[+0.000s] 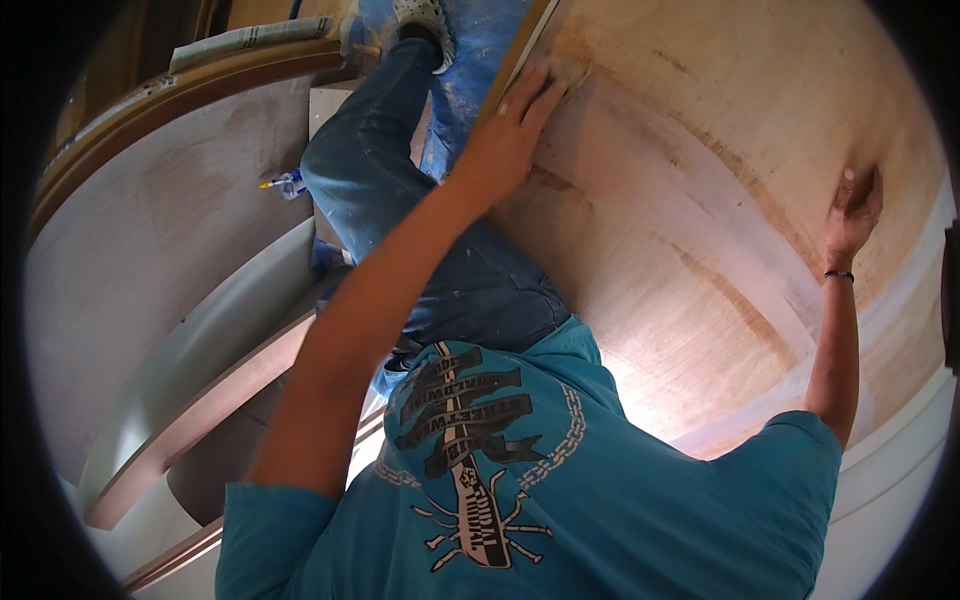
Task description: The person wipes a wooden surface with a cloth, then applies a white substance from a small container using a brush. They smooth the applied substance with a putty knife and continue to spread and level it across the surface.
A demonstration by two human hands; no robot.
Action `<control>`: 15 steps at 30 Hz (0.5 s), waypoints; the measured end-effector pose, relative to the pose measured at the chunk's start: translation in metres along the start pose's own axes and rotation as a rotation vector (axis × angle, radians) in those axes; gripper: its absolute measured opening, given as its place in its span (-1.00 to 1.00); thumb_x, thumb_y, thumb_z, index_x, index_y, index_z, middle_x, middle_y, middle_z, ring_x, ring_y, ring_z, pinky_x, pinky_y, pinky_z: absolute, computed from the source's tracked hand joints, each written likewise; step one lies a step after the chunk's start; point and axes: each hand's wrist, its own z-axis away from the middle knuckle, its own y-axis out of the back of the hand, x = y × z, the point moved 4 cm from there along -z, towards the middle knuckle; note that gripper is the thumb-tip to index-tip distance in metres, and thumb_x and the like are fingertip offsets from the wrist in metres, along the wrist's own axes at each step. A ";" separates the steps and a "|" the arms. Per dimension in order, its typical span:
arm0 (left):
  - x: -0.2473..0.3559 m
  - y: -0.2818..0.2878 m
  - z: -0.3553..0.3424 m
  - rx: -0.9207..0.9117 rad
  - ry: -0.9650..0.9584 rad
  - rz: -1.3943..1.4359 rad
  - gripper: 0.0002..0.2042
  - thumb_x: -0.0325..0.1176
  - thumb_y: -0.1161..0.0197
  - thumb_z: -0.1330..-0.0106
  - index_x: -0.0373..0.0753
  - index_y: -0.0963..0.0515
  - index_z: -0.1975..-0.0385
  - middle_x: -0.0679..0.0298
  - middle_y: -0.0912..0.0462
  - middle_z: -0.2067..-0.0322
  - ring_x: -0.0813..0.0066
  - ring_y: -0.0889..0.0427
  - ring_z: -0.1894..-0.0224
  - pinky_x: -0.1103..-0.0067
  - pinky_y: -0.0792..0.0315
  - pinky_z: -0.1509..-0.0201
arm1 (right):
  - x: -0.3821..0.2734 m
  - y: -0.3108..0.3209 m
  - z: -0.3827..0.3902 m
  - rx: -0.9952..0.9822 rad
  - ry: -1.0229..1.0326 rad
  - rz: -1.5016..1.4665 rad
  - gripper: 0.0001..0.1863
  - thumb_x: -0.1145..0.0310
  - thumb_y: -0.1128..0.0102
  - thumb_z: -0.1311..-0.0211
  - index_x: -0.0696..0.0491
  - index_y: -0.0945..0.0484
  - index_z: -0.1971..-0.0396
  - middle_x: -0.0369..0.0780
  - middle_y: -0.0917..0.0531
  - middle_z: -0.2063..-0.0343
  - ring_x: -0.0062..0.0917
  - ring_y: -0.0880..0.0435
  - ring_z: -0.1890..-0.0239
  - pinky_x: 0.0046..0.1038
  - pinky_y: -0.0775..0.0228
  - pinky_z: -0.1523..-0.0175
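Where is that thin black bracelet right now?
In the head view's right part, the thin black bracelet circles the person's right wrist, just below the right hand, with the pale brown wood panel behind.

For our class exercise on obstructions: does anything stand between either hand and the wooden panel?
Nothing visible stands between the right hand and the wooden panel. No obstacle shows before the left hand either, though blur there hides whether something thin lies beneath.

The tan plywood panel (630, 255) bore a pale pinkish band (695, 200), and a curved brown wooden ledge (225, 70) carried printed paper (250, 38).
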 end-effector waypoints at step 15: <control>0.008 0.002 -0.047 -0.044 0.062 0.183 -0.20 -0.78 -0.14 -0.19 -0.09 -0.28 -0.50 0.02 -0.10 -0.55 -0.06 -0.15 -0.57 0.26 -0.33 -0.53 | 0.007 0.001 0.004 0.002 0.055 -0.031 -0.10 -0.28 -0.17 -0.42 0.23 -0.35 -0.40 0.12 -0.42 -0.36 -0.02 -0.37 -0.42 -0.11 -0.26 -0.50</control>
